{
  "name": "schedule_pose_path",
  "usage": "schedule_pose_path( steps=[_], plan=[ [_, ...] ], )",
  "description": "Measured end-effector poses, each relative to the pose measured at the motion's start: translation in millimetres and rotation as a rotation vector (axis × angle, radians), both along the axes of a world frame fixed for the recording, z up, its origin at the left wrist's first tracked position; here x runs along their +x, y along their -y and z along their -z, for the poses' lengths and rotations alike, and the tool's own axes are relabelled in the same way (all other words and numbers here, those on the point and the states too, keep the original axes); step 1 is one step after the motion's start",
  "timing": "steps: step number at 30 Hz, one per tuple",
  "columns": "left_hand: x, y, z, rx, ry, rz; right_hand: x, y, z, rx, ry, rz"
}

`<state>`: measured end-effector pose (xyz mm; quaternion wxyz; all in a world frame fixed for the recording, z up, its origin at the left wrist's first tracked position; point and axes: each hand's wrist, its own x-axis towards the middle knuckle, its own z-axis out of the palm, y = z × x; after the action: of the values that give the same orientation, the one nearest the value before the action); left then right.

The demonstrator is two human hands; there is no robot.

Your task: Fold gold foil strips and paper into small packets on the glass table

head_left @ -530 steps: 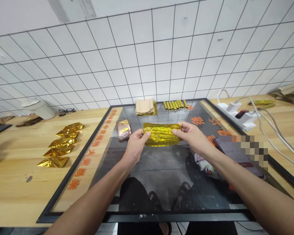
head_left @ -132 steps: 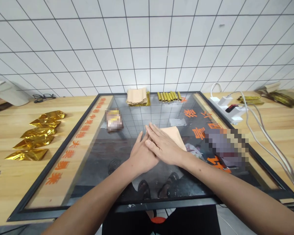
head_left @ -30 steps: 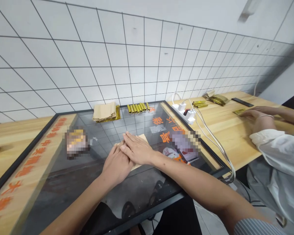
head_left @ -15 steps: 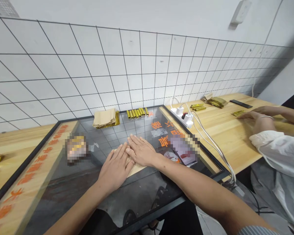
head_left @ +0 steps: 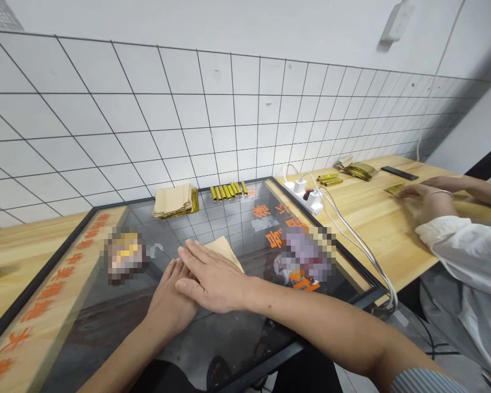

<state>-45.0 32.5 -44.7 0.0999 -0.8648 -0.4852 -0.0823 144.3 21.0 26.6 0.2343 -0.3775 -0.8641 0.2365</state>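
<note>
A tan paper sheet (head_left: 223,250) lies on a glass panel in a black frame, its left part covered by my hands. My right hand (head_left: 215,275) rests flat over it, fingers stretched out and thumb apart, overlapping the fingers of my left hand. My left hand (head_left: 172,300) also lies flat, at the sheet's left side; its fingertips are partly hidden under the right hand. Beyond them stands a stack of tan paper sheets (head_left: 173,200) with gold undersides. Several gold paper rolls (head_left: 229,191) lie in a row to its right.
Along the panel's right edge sits a white power strip (head_left: 303,195) with plugs and cables. At the right, a co-worker's hands (head_left: 417,191) handle gold paper on the wooden table (head_left: 372,218). More gold rolls (head_left: 329,179), a paper stack (head_left: 358,168) and a dark phone-like slab (head_left: 400,173) lie there.
Both my hands have moved left and slightly nearer. My right hand now overlaps the left, and more of the sheet's right part shows.
</note>
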Motion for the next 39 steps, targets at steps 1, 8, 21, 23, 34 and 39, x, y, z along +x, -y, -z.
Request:
schedule_pose_path(
  steps=[1, 8, 21, 23, 34, 39],
  plan=[
    [0.3, 0.4, 1.6, 0.009, 0.008, -0.001, -2.1, 0.4, 2.7, -0.029, 0.001, -0.007],
    [4.0, -0.4, -1.0, -0.031, -0.008, 0.008, 4.1, -15.9, 18.2, -0.096, 0.085, 0.064],
    [-8.5, -1.5, -1.4, -0.025, 0.008, -0.045, 16.7, -29.3, 25.5, -0.043, 0.201, 0.11],
    [-12.2, -1.9, 0.4, -0.008, 0.019, -0.047, 17.1, -30.2, 27.2, -0.019, 0.231, 0.114],
    [-27.4, 10.8, -2.0, 0.035, 0.016, -0.037, 21.4, -30.9, 28.4, 0.056, 0.337, 0.16],
    [-32.6, 16.4, -18.3, 0.017, 0.023, -0.057, 20.0, -30.0, 29.9, 0.066, 0.351, 0.168]
  ],
)
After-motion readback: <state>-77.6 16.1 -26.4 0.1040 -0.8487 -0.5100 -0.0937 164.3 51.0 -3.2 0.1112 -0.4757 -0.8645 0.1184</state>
